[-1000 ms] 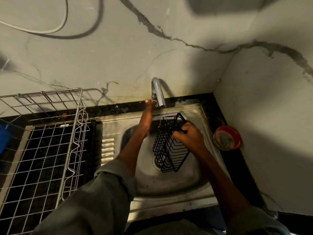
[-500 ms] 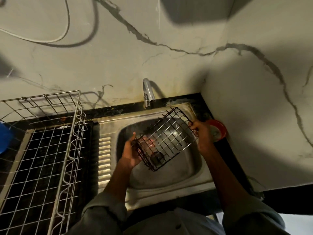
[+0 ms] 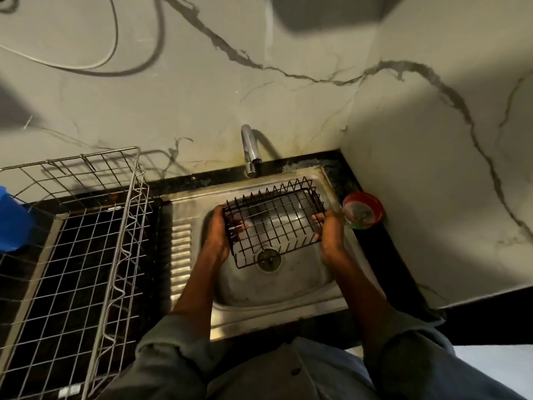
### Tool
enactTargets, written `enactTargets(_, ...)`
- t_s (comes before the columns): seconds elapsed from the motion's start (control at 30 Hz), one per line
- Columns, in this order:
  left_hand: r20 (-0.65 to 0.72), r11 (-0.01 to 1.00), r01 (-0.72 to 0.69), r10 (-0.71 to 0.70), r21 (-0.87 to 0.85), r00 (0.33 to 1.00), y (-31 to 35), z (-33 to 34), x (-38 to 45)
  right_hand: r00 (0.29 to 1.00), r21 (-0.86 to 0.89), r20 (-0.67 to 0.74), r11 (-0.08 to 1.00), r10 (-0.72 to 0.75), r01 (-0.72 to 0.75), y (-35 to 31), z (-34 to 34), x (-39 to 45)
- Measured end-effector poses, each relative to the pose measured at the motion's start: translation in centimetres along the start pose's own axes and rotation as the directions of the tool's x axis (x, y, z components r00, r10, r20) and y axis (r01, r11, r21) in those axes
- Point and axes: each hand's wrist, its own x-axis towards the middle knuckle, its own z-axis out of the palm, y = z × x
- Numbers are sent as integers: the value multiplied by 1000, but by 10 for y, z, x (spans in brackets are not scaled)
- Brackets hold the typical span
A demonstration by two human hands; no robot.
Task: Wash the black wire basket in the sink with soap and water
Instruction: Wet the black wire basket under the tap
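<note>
basket: black wire basket (image 3: 274, 223) held level over the sink bowl, open side up, just near of the tap spout, above the drain; not resting on the bowl as far as I can tell
left hand: left hand (image 3: 220, 235) grips the basket's left short end, fingers curled in through the wires
right hand: right hand (image 3: 331, 232) grips the right short end, fingertips hooked over the rim
sink: steel sink (image 3: 288, 307) set in a dark worktop (image 3: 383, 255), ribbed drainer strip at its left; drain (image 3: 269, 258) shows through the basket's near corner
tap: chrome tap (image 3: 250, 153) at far edge, spout pointing at the basket's far side; no stream visible, can't tell if it drips
soap: none seen on basket, no suds, no sponge in view; small red-rimmed tub (image 3: 362, 210) on the worktop right of the sink, contents unclear, maybe soap paste
rack: big silver wire dish rack (image 3: 86, 241) on the left worktop, blue item (image 3: 11, 220) at far left edge
step: looks like handling or inspecting between wetting and scrubbing, or a shake-off; a guess, progress unclear
next: likely needs one hand freed to reach soap or open the tap while the other holds the basket steady over the bowl
risk: wet thin wires, a one-hand grip may slip
</note>
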Motion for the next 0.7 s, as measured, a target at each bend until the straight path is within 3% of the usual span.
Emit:
enactTargets(0.13,42,997,-58,61,-59,997,8,-7,-12,992,14,11,992,-127,127,-12,1,-8)
enactTargets(0.27,131,994,23,-9,-106,991,18,-2,-23,999,97,3,994,-51,50,-14,7,-2)
enactTargets(0.37,200,987,0,32,-158,979,38,-3,-29,999,169,11,985,-36,34,-15,1,2)
enactTargets(0.5,257,982,-19,67,-186,964,54,4,-35,988,184,22,970,155,-156,-11,-7,-3)
enactTargets(0.6,259,968,-35,101,-249,961,56,17,-36,1000,86,-22,996,15,-13,2,-14,1)
enactTargets(0.7,239,975,-125,167,-181,956,57,32,-35,976,-81,-22,973,-218,216,1,-43,23)
